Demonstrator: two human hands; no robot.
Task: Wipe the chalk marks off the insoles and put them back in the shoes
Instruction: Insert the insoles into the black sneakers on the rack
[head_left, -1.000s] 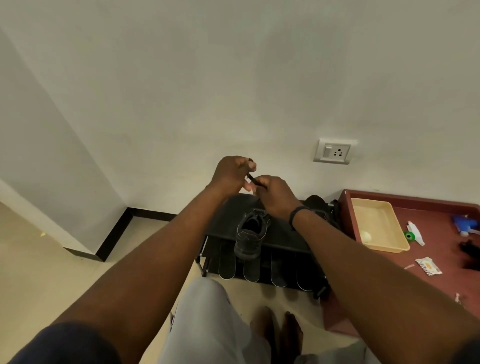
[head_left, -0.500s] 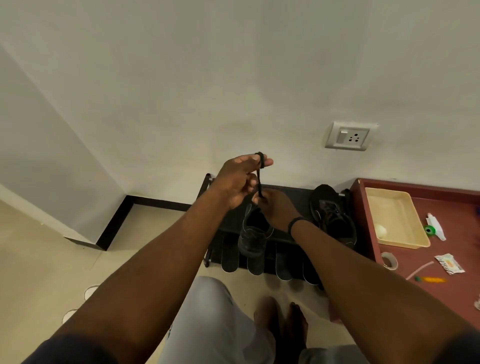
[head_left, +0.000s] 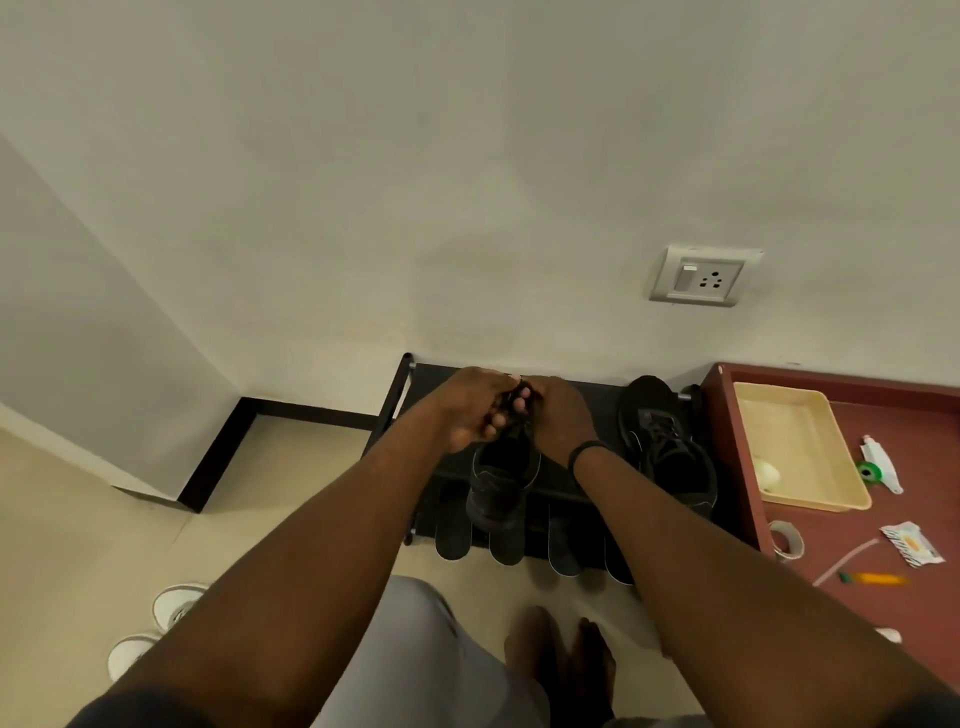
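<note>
Both hands: left hand (head_left: 470, 410), right hand (head_left: 558, 415) meet fingertip to fingertip over the black rack (head_left: 582, 405), wall close behind. Black shoe (head_left: 501, 480) directly beneath. Second shoe (head_left: 667, 447) blocks rightward; beyond it, red table (head_left: 883, 525). Leftward open floor (head_left: 280, 467).

I see a wall socket (head_left: 698, 278) up and to the right of my hands. Farther right sits a red-brown table (head_left: 852, 530). On it I find a cream tray (head_left: 800, 449) holding a pale round lump (head_left: 767, 474), a white tube with a green cap (head_left: 879, 464) just beside the tray, a tape roll (head_left: 787, 540), a small printed sachet (head_left: 912, 544) and a blurred orange marker (head_left: 872, 578). Down to my left, two white shoes (head_left: 156, 629) lie on the beige floor (head_left: 78, 535).
</note>
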